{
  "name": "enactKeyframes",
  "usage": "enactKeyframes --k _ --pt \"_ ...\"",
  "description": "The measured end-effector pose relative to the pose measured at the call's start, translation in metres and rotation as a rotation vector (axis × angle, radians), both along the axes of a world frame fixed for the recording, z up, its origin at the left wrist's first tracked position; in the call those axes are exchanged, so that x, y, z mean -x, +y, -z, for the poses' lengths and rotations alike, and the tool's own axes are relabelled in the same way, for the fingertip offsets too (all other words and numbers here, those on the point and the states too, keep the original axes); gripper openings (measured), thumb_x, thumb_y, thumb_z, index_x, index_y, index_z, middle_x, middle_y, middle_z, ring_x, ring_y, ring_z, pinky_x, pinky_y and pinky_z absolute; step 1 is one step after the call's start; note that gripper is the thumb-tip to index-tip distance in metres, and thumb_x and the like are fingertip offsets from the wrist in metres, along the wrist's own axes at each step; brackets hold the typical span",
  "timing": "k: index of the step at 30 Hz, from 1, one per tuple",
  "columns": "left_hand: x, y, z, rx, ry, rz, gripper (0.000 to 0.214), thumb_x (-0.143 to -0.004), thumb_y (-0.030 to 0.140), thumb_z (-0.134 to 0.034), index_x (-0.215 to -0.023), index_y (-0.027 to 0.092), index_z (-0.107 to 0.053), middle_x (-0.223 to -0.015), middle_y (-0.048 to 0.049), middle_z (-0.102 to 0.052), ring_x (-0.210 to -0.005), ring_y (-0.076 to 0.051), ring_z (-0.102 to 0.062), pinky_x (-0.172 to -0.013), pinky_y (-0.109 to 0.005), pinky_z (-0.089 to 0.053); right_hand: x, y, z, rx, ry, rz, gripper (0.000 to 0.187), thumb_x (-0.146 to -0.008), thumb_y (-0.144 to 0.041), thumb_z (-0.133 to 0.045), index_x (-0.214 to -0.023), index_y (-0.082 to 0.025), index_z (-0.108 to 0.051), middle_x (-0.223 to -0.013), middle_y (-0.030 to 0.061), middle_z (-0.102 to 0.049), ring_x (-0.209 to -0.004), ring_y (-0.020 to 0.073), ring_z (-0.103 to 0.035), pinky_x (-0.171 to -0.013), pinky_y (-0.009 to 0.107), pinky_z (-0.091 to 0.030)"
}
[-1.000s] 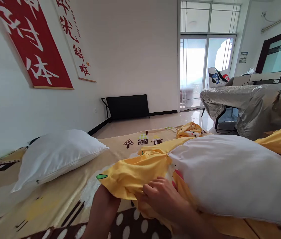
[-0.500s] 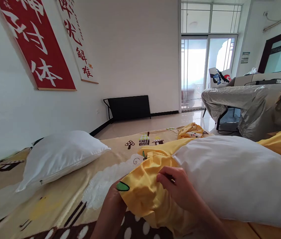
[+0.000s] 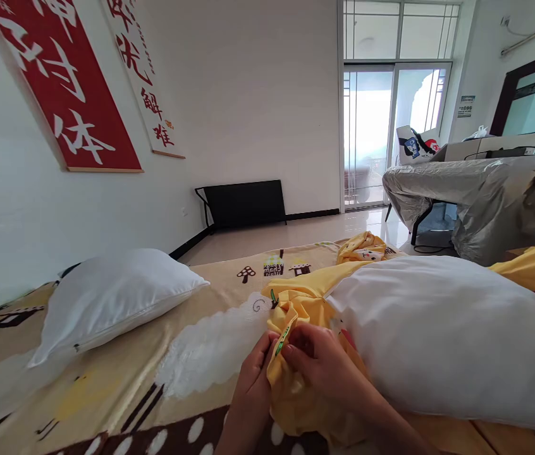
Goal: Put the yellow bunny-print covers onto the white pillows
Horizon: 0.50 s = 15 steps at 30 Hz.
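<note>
A yellow pillowcase (image 3: 310,300) with small green leaf prints lies bunched up at the front middle. My left hand (image 3: 255,382) grips its left edge, fingers closed on the cloth. Close beside it, my right hand (image 3: 322,363) pinches the same cloth between thumb and fingers; part of its grip is hidden in the folds. A plump white pillow (image 3: 442,335) lies to the right, its left end against the yellow fabric. Some of the pillowcase is hidden beneath my right forearm.
A second white pillow (image 3: 118,297) rests at the left on the patterned beige blanket (image 3: 220,284). More yellow cloth (image 3: 362,246) lies crumpled at the far edge. Behind stand a folded black table (image 3: 246,203) and a plastic-covered table (image 3: 457,177).
My left hand has moved right and up, close to my right hand. The pillowcase's left part is now gathered and folded between them. The pillows have stayed put.
</note>
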<state>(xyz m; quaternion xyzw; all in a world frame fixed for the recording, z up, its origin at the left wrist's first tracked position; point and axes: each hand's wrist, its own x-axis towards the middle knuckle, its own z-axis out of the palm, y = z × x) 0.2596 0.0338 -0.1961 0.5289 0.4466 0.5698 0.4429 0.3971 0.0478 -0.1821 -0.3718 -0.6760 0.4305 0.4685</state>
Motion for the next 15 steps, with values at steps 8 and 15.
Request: enactKeyframes --k 8,15 --pt "-0.001 0.001 0.000 -0.003 0.050 -0.065 0.046 -0.073 0.062 -0.060 -0.067 0.017 -0.051 -0.063 0.0022 -0.048 -0.062 -0.012 -0.042 -0.055 -0.020 -0.040 0.016 0.011 0.010 0.311 0.454 -0.284 0.029 -0.061 -0.040 -0.068 -0.070 -0.016 -0.056 -0.052 -0.0069 -0.039 -0.045 0.0045 -0.030 -0.040 0.018 -0.021" --pt "-0.010 -0.003 -0.008 0.014 -0.099 -0.106 0.042 -0.068 0.056 -0.068 -0.069 0.017 -0.052 -0.066 0.0023 -0.046 -0.066 -0.013 -0.043 -0.059 -0.020 -0.041 0.016 0.014 0.014 0.377 0.567 -0.226 0.030 -0.058 -0.040 -0.071 -0.066 -0.017 -0.055 -0.052 -0.0057 -0.042 -0.046 0.0050 -0.030 -0.042 0.019 -0.022"
